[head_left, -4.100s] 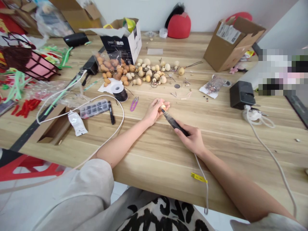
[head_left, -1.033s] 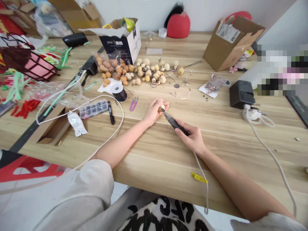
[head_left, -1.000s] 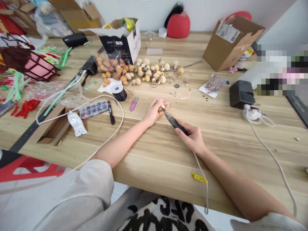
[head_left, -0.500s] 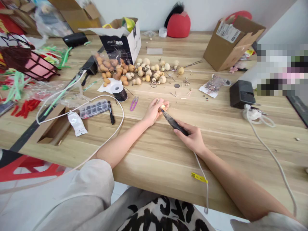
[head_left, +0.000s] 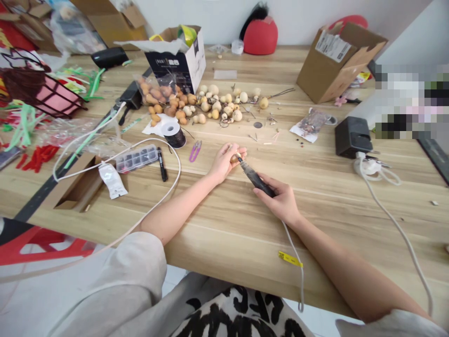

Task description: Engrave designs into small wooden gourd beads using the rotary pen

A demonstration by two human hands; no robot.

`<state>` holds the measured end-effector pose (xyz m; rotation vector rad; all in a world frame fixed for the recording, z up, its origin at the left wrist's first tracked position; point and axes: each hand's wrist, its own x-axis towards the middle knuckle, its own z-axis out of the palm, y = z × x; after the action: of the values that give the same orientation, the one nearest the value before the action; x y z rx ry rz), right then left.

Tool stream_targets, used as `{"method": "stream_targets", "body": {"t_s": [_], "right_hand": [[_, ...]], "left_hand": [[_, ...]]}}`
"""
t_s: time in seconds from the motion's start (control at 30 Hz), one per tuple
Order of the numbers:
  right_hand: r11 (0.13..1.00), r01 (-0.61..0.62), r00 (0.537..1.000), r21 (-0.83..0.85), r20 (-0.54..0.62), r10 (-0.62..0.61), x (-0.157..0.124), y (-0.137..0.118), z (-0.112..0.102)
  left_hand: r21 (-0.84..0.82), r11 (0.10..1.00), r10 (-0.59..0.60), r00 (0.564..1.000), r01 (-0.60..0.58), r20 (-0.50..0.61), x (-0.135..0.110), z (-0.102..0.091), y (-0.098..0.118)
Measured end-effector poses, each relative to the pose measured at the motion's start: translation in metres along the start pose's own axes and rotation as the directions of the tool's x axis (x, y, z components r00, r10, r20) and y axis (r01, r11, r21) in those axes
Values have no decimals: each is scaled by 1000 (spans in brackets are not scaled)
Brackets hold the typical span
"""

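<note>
My left hand [head_left: 223, 163] rests on the wooden table [head_left: 210, 224] and pinches a small dried gourd [head_left: 235, 158] in its fingertips. My right hand [head_left: 280, 202] holds a black pen-shaped rotary engraver [head_left: 256, 181], and the engraver's tip touches the gourd. A white cord [head_left: 293, 248] runs from the engraver past my right wrist and over the table edge. Several dried gourds [head_left: 217, 105], tan and orange-brown, lie in a loose heap beyond my hands.
Left of my hands lie a black cord spool [head_left: 174, 136], purple-handled snips [head_left: 195, 151], a black marker [head_left: 162, 164] and a compartment box [head_left: 136, 158]. A black power unit [head_left: 352, 136] and a cardboard box [head_left: 326, 65] stand to the right.
Both hands have stayed nearly in place, with the engraver tip still on the gourd. The gourd has turned slightly in my left fingertips.
</note>
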<state>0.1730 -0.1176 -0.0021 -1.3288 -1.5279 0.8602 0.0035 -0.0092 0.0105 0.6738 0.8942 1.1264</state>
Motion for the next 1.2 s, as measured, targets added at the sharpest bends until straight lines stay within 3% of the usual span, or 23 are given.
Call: {"method": "stream_targets", "body": {"t_s": [0.43,0.9,1.2], "right_hand": [[1000,-20,1000,-9,-18,20,0,2,0],[998,-69,998,-12,-7,69,1,1,-1],[995,-95,995,0,-2,95,0,1,-1]], "left_hand": [[18,1000,9,1000,-9,-2,0,1,0],[178,971,136,981,-160,137,1,-6,-8],[197,966,140,980,-167,144,0,-5,-9]]}}
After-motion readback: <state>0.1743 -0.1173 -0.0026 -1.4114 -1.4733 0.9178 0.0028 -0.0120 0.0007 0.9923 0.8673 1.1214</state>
